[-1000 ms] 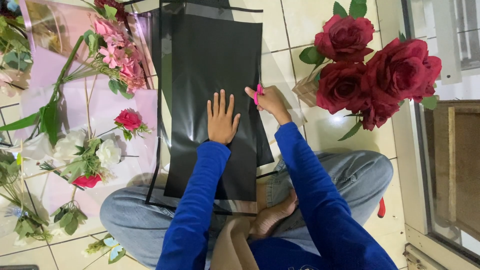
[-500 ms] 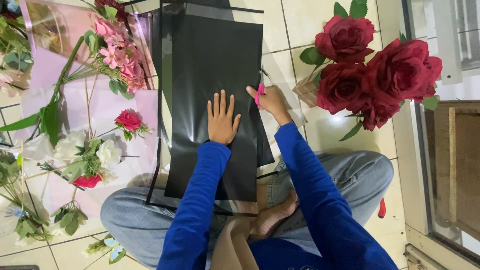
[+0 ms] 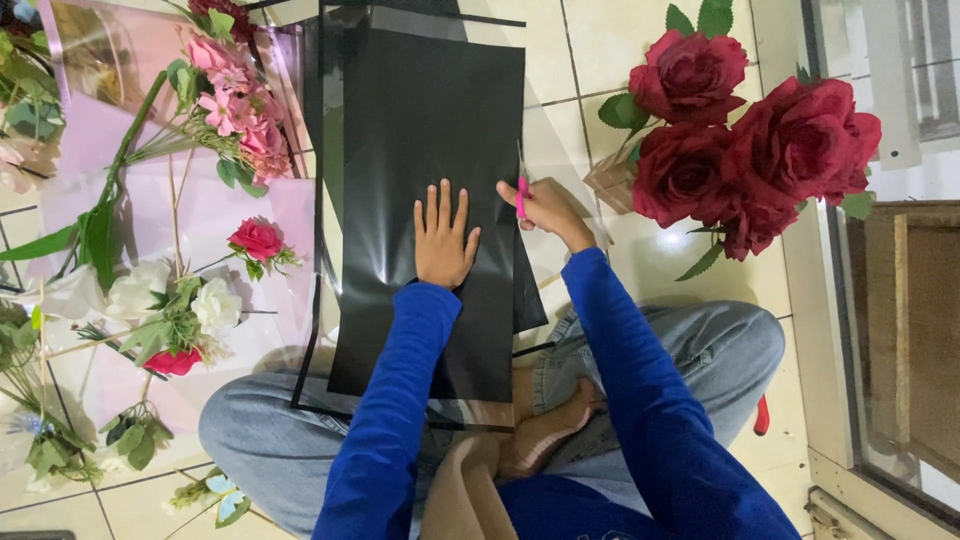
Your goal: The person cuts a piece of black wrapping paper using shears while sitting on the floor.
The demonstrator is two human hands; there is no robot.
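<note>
A long black wrapping sheet point(image 3: 420, 130) lies on the tiled floor in front of my crossed legs. My left hand point(image 3: 442, 235) presses flat on the sheet, fingers spread. Along the sheet's right edge, my right hand point(image 3: 545, 208) is closed on pink-handled scissors point(image 3: 521, 190), whose blades point away from me up the edge. Both arms wear blue sleeves.
A bunch of dark red roses point(image 3: 745, 150) lies on the floor at the right. Pink wrapping paper point(image 3: 200, 230) at the left carries pink flowers point(image 3: 235, 105), white flowers point(image 3: 180, 300) and green stems. A glass door frame point(image 3: 850, 300) runs along the right.
My right hand with the scissors has crept slightly farther up the sheet's right edge. The left hand stays flat in place.
</note>
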